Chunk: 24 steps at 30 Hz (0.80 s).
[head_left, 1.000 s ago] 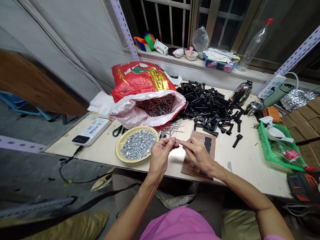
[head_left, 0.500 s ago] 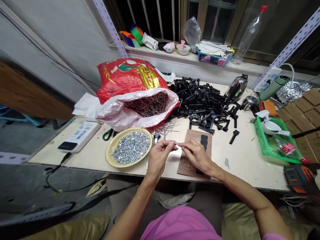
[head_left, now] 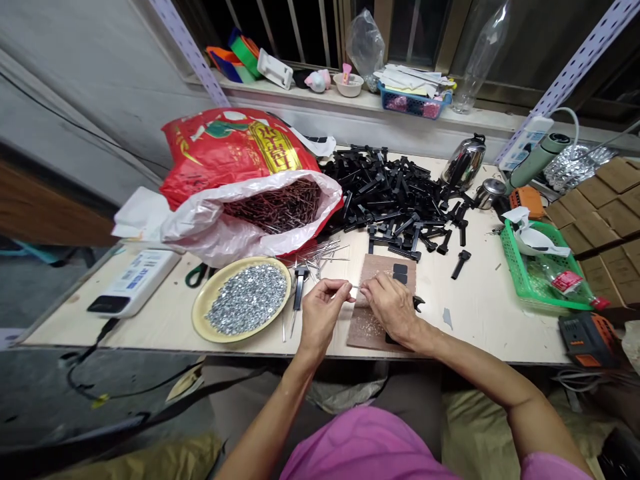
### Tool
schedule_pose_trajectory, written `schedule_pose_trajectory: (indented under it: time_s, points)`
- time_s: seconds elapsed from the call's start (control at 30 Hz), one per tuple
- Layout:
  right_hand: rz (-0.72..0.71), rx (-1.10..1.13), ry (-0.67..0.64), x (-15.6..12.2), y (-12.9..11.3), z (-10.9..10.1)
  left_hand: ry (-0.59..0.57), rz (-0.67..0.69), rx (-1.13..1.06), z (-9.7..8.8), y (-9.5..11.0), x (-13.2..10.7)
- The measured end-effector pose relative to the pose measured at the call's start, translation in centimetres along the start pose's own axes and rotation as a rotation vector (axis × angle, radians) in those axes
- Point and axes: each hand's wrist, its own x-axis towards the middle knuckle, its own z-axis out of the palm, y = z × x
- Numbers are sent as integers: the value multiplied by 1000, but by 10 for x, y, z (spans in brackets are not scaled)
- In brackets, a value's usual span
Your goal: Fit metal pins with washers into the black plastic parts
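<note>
My left hand [head_left: 323, 313] pinches a thin metal rod [head_left: 355, 287] between thumb and fingertips. On its other side, the fingertips of my right hand [head_left: 393, 307] close on the same rod, above a brown board [head_left: 367, 327] sprinkled with light crumbs. A black hooked piece [head_left: 419, 304] sticks out beyond the right hand; whether it is held or lying there I cannot tell. Left of my hands, a yellow bowl [head_left: 200, 320] is filled with small silver metal pieces [head_left: 247, 300]. Between bowl and left hand lies a black T-shaped part [head_left: 299, 287].
Behind the bowl, a red bag [head_left: 225, 147] lies open, full of thin brownish rods [head_left: 280, 203]. A heap of black parts [head_left: 385, 193] spreads beside it. A green basket [head_left: 520, 280] and a battery charger [head_left: 587, 340] stand right; a white power bank [head_left: 135, 283] lies left.
The view has shifted, so the table things appear further left. Both hands stay together at the rod. The black hooked piece now shows beyond my right hand.
</note>
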Motion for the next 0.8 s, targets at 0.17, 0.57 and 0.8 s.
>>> schedule_pose_trajectory:
  time_s: [0.17, 0.57, 0.8]
  points:
    - [43, 168, -69, -2, 6, 4, -11, -22, 7, 1, -4, 1]
    - [-157, -257, 197, 0, 2, 9, 50, -46, -83, 6, -6, -1]
    - [-216, -273, 246, 2, 5, 2, -87, -265, -282, 1, 1, 6]
